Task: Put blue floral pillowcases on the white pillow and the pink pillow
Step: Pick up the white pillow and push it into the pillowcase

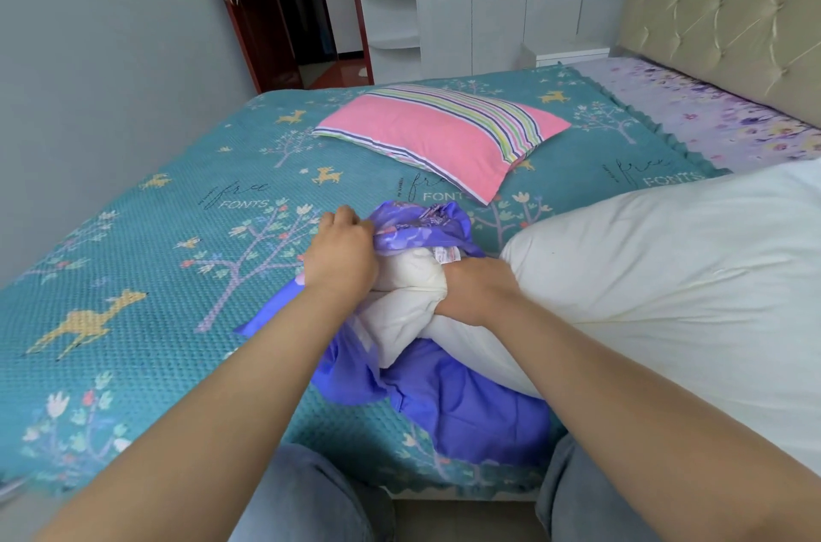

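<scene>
The white pillow (657,275) lies across the bed's right side, its near corner bunched toward the middle. My right hand (477,290) grips that bunched corner. A blue floral pillowcase (457,404) is crumpled on the bed under and around the corner. My left hand (342,253) pinches the pillowcase's open edge and holds it up over the pillow corner. Farther back the pink pillow (440,137), with a striped band, lies flat and bare on the bed.
The bed is covered by a teal blanket (146,257) with deer and tree prints. A padded headboard (728,8) stands at the right. A grey wall runs along the left, with a doorway (284,8) and white shelves behind. My knees are at the bed's front edge.
</scene>
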A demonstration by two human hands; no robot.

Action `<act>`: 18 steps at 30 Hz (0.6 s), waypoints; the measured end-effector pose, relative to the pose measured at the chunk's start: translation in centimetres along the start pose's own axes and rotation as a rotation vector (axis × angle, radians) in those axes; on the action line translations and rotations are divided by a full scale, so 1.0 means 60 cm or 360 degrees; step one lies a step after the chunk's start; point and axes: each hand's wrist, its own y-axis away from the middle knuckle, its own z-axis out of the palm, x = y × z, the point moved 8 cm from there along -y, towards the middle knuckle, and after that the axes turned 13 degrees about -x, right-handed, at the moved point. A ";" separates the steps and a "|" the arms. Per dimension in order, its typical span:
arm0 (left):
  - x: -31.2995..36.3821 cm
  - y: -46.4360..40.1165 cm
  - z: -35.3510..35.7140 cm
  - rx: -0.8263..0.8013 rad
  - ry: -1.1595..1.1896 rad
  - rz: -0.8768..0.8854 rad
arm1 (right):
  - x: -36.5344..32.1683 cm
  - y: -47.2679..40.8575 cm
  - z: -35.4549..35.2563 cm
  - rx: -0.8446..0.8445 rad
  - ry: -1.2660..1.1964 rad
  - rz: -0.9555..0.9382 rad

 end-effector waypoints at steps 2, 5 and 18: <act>0.005 0.005 -0.006 0.0022 0.0599 0.0116 | 0.002 -0.001 0.003 -0.0009 -0.0003 0.0017; 0.045 0.019 0.027 -0.0231 0.1365 0.0214 | 0.004 0.001 0.004 0.0008 -0.0042 0.0042; -0.025 0.037 0.038 -0.0016 0.2173 0.0058 | 0.010 0.009 -0.008 -0.0021 -0.0041 0.0028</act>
